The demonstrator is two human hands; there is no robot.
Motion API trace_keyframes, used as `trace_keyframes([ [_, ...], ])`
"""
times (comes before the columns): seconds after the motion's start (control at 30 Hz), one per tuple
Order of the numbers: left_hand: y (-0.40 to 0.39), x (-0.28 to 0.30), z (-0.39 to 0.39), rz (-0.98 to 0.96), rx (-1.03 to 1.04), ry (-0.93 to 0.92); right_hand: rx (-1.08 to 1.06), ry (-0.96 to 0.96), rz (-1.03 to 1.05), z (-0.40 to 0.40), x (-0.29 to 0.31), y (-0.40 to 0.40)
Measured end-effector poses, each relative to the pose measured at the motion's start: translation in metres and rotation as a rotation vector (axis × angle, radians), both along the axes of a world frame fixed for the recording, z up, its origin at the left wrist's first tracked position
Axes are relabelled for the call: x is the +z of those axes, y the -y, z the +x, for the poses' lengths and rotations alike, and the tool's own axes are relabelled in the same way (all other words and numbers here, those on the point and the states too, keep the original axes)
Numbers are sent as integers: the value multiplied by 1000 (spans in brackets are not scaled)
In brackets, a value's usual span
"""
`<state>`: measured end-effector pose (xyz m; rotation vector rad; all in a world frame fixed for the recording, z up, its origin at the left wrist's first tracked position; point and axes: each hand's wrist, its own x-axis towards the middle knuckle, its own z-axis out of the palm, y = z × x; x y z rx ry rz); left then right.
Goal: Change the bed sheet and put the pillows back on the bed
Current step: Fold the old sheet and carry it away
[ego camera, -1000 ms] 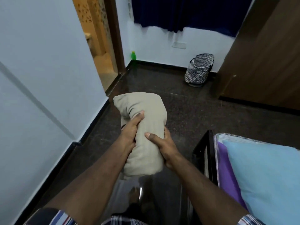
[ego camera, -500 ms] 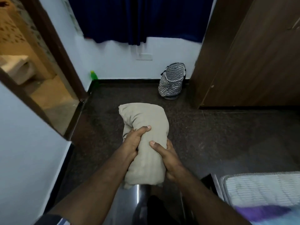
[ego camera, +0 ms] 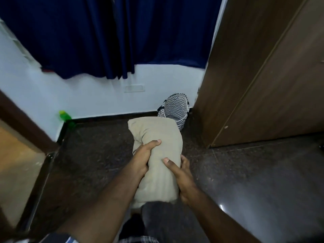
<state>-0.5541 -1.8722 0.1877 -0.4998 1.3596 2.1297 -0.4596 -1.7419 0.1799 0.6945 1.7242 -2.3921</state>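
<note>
Both hands on the folded beige sheet bundle [ego camera: 157,160], held in the air above the dark floor [ego camera: 254,181], not touching it. Bundle runs lengthwise away from the person, far end rolled over.

Left hand [ego camera: 142,158] grips the bundle's left side, thumb laid across the top, fingers curled under and out of sight. Right hand [ego camera: 180,174] grips the right side nearer the person, thumb on top, fingers wrapped round the edge. Hands are apart, cloth between them.

Around it:
- Zigzag-patterned bag [ego camera: 175,109] on the floor at the far wall, just beside the brown wardrobe [ego camera: 263,85]; the bundle's far end overlaps it in view.
- Dark blue curtain [ego camera: 108,35] hangs over the white wall [ego camera: 98,100]; a pale plate [ego camera: 134,88] is on the wall below it.
- Green bottle [ego camera: 65,117] on the floor in the far left corner, blurred.
- Doorway with dark frame [ego camera: 22,123] on the left, tan floor beyond.
- Checked sleeve [ego camera: 70,240] at the bottom edge.

No bed or pillows in frame.
</note>
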Motion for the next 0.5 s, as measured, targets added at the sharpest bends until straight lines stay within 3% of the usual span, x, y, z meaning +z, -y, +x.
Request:
trace_keyframes([
  [0.17,-17,-32,-153,-15,-94,121,-39,96,-10,-143,-23,-9],
  [0.5,-107,-74,-405,-155,-363,96,-241,228,59,-407,-71,-115],
])
